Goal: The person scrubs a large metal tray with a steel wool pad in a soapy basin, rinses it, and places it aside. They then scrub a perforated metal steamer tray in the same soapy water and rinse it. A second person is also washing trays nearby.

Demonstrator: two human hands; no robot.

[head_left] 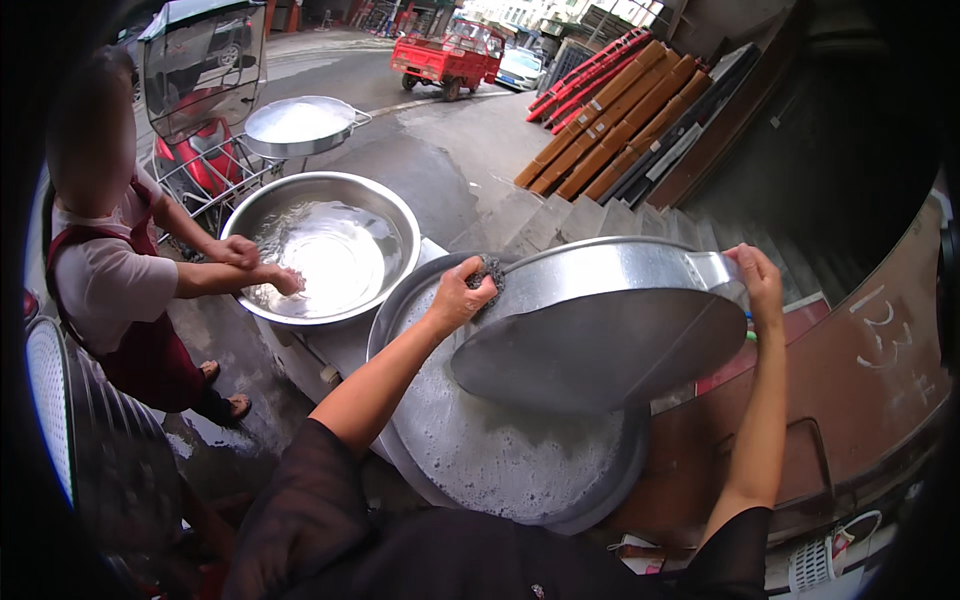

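My right hand (757, 285) grips the side handle (711, 270) of a large round metal pan (600, 349). The pan is tilted, with its broad flat face towards me and its shiny side wall uppermost. In my left hand (459, 298) is a grey metal-wool scrubber (489, 279), held at the pan's left rim. Below the pan stands a wide grey basin (634, 480) of cloudy, bubbly water (495, 457). Whether the pan's lower edge touches the water cannot be told.
A co-worker (124, 300) stands at left, hands over a steel basin (409, 225) of clear water. Another round pan (300, 124) rests by a red vehicle (199, 154). A perforated metal vessel (52, 397) stands left; steps (577, 221) and long brown bundles (622, 120) lie beyond.
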